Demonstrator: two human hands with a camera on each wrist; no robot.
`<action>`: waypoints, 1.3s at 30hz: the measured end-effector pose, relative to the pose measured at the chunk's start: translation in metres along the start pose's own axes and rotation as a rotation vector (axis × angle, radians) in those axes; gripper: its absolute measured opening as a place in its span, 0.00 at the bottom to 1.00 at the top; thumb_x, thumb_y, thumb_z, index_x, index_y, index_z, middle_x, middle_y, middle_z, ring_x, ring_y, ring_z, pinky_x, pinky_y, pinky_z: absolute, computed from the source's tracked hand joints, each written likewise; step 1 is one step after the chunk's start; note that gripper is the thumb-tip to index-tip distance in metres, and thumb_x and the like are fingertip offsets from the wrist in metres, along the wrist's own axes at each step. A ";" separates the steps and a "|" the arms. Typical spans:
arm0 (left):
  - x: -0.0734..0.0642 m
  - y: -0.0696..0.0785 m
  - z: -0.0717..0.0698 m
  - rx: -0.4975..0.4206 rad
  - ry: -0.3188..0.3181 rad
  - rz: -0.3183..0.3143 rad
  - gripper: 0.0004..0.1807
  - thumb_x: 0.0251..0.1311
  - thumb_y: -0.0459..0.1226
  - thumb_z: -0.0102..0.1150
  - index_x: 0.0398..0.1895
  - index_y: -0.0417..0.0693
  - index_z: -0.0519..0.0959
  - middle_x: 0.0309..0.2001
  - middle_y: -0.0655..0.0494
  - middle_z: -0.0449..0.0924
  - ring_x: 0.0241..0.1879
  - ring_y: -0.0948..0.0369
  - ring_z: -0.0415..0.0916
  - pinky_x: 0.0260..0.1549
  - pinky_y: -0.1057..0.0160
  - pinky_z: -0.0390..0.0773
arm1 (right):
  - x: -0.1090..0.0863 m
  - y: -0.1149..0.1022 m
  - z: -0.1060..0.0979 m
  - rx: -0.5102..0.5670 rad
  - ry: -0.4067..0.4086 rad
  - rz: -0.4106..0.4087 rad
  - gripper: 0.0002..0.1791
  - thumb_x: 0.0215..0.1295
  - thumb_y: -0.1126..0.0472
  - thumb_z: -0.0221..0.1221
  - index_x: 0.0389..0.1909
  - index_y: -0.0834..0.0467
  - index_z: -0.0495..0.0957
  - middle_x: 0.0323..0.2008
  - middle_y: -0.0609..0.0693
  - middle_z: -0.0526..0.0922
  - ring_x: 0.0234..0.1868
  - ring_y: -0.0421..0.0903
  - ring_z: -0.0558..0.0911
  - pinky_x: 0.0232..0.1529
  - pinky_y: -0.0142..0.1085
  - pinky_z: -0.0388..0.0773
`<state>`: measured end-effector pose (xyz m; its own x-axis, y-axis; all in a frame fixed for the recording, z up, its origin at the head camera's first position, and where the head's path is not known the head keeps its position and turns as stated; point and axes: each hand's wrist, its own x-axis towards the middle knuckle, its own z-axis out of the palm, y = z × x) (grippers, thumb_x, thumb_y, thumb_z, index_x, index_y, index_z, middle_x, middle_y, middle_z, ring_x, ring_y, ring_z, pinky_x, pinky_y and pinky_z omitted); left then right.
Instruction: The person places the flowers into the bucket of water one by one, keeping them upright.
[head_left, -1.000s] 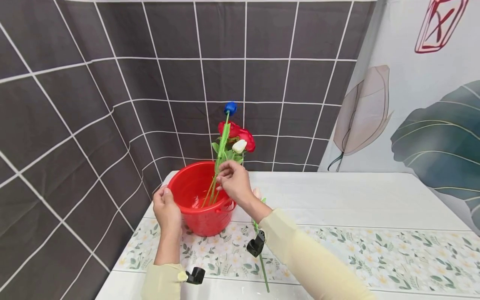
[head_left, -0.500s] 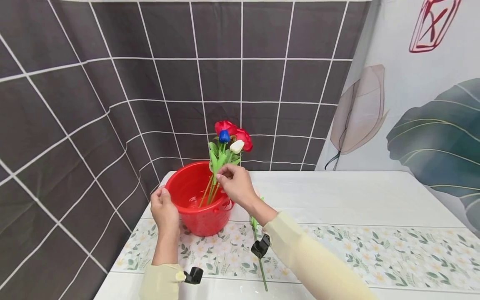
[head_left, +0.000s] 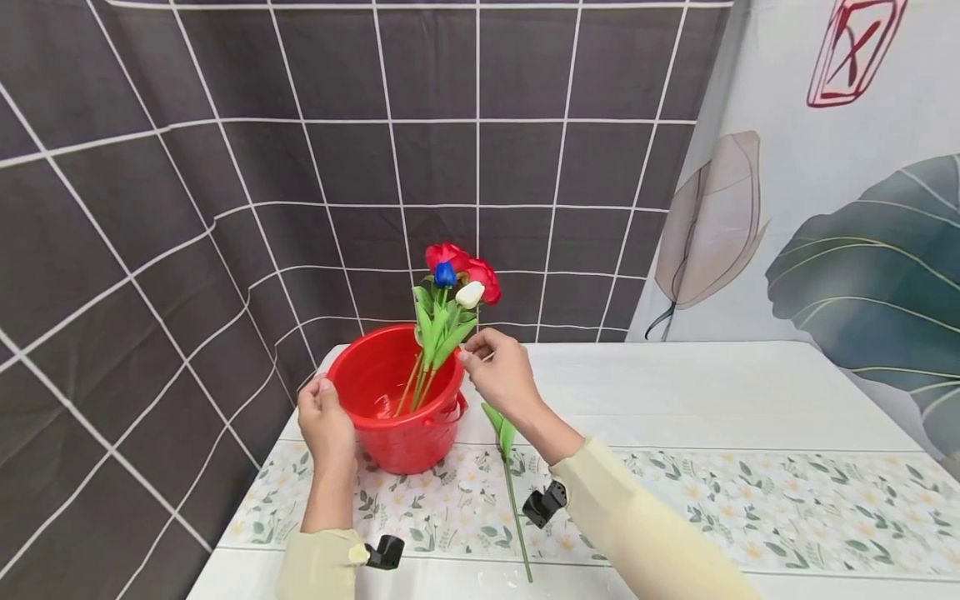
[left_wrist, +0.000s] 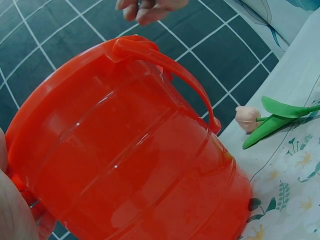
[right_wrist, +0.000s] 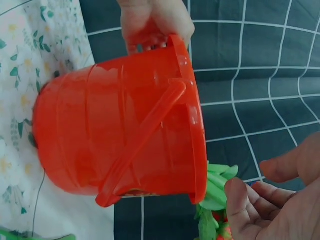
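Observation:
My left hand grips the left rim of a red plastic bucket; the right wrist view shows its fingers curled over the edge. Inside, leaning toward the back right, stand a blue tulip, a white tulip and red flowers. My right hand hovers just off the bucket's right rim, beside the green leaves. Its thumb and fingers are apart, with nothing between them. Right of the bucket a pale pink tulip lies on the table, its head hidden behind my right hand and forearm in the head view.
The white table has a floral strip running across it. A dark tiled backdrop hangs behind and to the left, close to the bucket. The bucket's handle hangs down along its side.
The blue tulip went down into the bucket, its head now level with the red flowers. My right hand let go of its stem and drew away rightward. My left hand stayed on the rim.

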<state>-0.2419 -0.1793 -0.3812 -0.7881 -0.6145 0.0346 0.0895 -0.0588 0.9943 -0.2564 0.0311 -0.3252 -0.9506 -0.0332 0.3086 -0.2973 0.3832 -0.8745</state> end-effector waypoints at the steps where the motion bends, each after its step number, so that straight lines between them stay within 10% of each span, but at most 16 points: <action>1: 0.000 0.000 0.000 0.000 0.000 0.001 0.23 0.75 0.42 0.38 0.66 0.40 0.63 0.65 0.42 0.66 0.62 0.48 0.65 0.63 0.51 0.66 | -0.002 0.001 -0.002 -0.011 0.005 0.003 0.03 0.62 0.67 0.60 0.34 0.63 0.79 0.26 0.52 0.79 0.23 0.43 0.78 0.25 0.34 0.78; 16: 0.003 -0.003 0.001 -0.003 0.013 -0.010 0.23 0.74 0.43 0.38 0.66 0.42 0.63 0.65 0.43 0.67 0.62 0.48 0.65 0.63 0.51 0.66 | -0.033 0.026 -0.021 -0.207 -0.069 0.056 0.10 0.58 0.65 0.65 0.40 0.63 0.78 0.22 0.48 0.77 0.21 0.42 0.73 0.26 0.35 0.72; 39: 0.002 -0.003 0.001 -0.017 0.007 0.006 0.23 0.75 0.43 0.38 0.65 0.40 0.63 0.63 0.42 0.68 0.61 0.48 0.66 0.63 0.51 0.67 | -0.066 0.076 -0.020 -0.177 -0.252 0.259 0.12 0.57 0.70 0.64 0.40 0.69 0.75 0.20 0.50 0.76 0.20 0.52 0.81 0.19 0.36 0.77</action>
<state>-0.2443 -0.1798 -0.3838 -0.7834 -0.6202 0.0397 0.1043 -0.0683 0.9922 -0.2143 0.0808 -0.4042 -0.9907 -0.1316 -0.0341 -0.0460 0.5606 -0.8268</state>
